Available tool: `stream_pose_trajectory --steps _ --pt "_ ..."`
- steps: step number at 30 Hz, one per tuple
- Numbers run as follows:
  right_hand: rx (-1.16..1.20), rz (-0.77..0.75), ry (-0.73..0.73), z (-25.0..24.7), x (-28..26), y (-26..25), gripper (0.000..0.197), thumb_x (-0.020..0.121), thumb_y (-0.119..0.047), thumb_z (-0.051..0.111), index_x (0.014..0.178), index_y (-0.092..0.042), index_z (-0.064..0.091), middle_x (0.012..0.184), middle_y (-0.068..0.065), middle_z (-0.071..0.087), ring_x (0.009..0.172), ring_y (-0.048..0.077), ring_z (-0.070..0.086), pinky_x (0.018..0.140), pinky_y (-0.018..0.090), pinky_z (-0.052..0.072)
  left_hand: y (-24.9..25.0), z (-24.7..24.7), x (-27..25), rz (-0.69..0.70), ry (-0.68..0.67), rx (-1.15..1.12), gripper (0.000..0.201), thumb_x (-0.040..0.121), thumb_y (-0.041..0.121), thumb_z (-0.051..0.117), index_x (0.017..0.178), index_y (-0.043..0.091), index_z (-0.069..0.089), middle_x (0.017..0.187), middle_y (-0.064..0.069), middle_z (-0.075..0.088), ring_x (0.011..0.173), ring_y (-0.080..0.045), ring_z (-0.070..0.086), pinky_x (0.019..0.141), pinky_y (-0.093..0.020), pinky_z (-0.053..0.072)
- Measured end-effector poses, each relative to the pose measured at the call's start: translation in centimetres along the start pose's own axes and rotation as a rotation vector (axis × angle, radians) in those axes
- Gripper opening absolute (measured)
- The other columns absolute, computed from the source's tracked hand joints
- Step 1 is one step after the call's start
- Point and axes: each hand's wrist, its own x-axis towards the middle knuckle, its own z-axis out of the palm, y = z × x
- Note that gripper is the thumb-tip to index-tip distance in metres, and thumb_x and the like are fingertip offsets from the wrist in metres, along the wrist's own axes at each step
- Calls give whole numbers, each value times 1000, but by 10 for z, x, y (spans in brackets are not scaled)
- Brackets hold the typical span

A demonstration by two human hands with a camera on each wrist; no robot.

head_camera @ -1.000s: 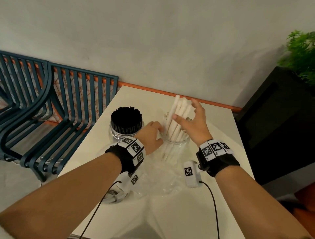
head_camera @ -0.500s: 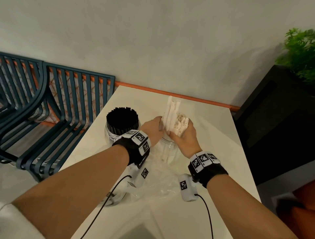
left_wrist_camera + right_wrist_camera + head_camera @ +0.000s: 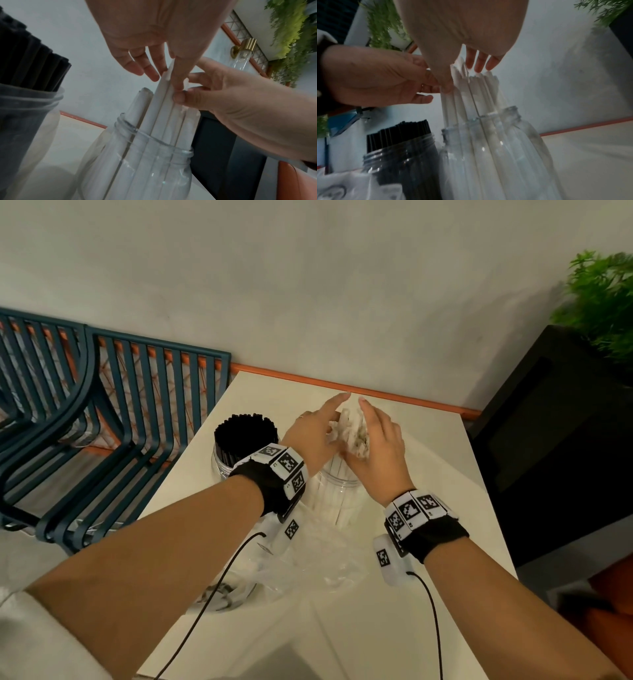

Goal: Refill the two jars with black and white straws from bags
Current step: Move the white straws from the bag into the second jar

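Note:
White straws [image 3: 352, 434] stand bunched in a clear jar [image 3: 334, 503] at mid table, their tops above the rim [image 3: 154, 142]. My left hand [image 3: 320, 426] and right hand [image 3: 376, 440] close on the bundle's top from either side, fingertips almost meeting over it. In the left wrist view, my left hand [image 3: 150, 56] has its thumb along the straws [image 3: 163, 108], fingers behind. My right hand [image 3: 471, 40] holds the straws [image 3: 471, 94] the same way. A second jar [image 3: 222, 470] to the left is packed with black straws [image 3: 245, 433].
Crumpled empty clear plastic bags [image 3: 318, 556] lie just in front of the jars, under my wrists. The white table [image 3: 428, 467] butts against the wall. Blue slatted metal chairs [image 3: 102, 422] stand left, a black planter [image 3: 555, 422] with greenery right.
A second ago my right hand was spread on fanned straws while my left touched the jar's side. The straws are now gathered, and both hands hold their tops.

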Motion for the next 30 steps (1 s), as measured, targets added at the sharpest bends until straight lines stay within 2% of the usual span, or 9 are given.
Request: stream_pose_trajectory --steps 2,5,8,11,14,20,23,26,30 --pt "25 5 -57 -2 7 -2 66 85 -23 69 143 -23 38 124 3 56 107 17 43 95 35 40 3 -2 2 6 4 -29 64 83 12 63 139 32 37 110 2 61 84 -11 57 81 -20 46" --pt "91 -1 -49 -3 10 -1 48 85 -18 69 130 -17 52 113 2 59 97 18 51 89 40 47 5 -6 0 23 45 -30 45 85 12 63 126 27 51 108 -1 61 80 -16 60 82 -28 50" --pt "81 -56 7 2 3 2 47 85 -14 67 130 -15 51 122 3 57 108 19 50 96 33 44 2 -9 -1 47 75 -25 33 89 14 59 120 25 57 108 -1 63 79 -13 58 82 -27 49" --pt "-91 -132 -10 13 -16 10 45 87 -12 63 131 -13 53 135 5 52 125 24 43 106 39 37 -8 -9 -7 105 57 143 26 92 18 53 116 25 62 113 0 62 88 -14 60 85 -29 48" --pt "-196 -175 -68 19 -29 15 52 87 -12 61 137 -11 47 146 5 42 136 24 32 113 41 28 -22 -2 -17 172 -23 387 33 94 18 49 125 23 58 128 1 55 111 -19 55 97 -29 38" --pt "-353 -203 -307 4 -36 7 64 96 -30 48 152 -18 19 159 -3 16 148 21 5 119 47 12 -29 -1 -28 289 35 420 33 91 11 50 119 20 64 125 0 59 107 -26 57 95 -35 43" --pt "-279 -133 -303 -2 -32 10 66 95 -41 50 151 -23 20 160 -4 9 148 21 -1 119 47 8 -32 -4 -31 240 40 405 35 90 12 51 121 23 63 131 1 55 112 -26 52 96 -35 40" --pt "-27 140 -196 0 -19 15 94 81 -47 69 152 -22 13 160 2 4 147 22 5 117 41 12 -33 -3 -30 53 29 251 46 89 17 56 134 22 49 140 -4 45 122 -24 48 102 -34 40" --pt "255 376 -241 17 -4 22 113 67 -42 83 150 -18 11 146 8 39 135 26 38 112 45 33 -23 5 -30 -156 -131 81 48 92 15 52 139 18 41 131 -4 56 115 -21 57 98 -31 45"
